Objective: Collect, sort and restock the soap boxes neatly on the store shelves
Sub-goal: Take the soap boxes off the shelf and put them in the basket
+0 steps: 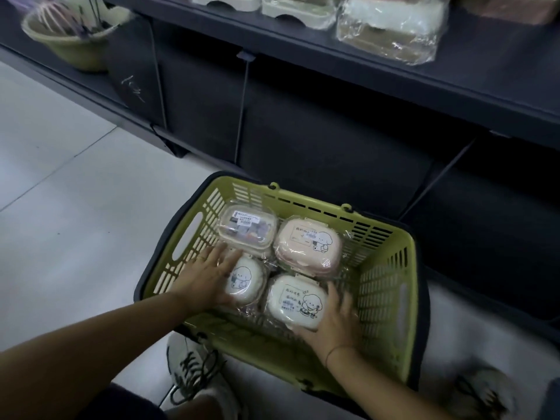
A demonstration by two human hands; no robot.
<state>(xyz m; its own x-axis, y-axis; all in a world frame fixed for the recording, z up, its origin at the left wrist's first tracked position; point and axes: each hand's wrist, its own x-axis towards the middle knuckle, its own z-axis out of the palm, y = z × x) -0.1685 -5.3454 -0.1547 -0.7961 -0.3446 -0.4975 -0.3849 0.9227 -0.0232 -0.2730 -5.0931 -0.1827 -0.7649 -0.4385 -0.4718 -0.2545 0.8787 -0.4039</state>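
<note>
Soap boxes (298,251) in green basket (391,268), dark shelf (394,74) above

left hand (209,280): thin gold-tone ring (200,258) on one finger, which finger unclear. right hand (333,325): thin cord-like bracelet (337,349) at the wrist. both forearms (100,338) bare to the frame edge. left shoe (194,369): white-grey trainer, dark laces criss-crossed, ends loose. right shoe (481,392): same light colour, dark laces, blurred, so finer detail is unreadable. dark garment (121,403) over the left leg at the bottom edge; shorts or trousers, can't tell. sliver of dark fabric (552,398) in the bottom right corner.
</note>
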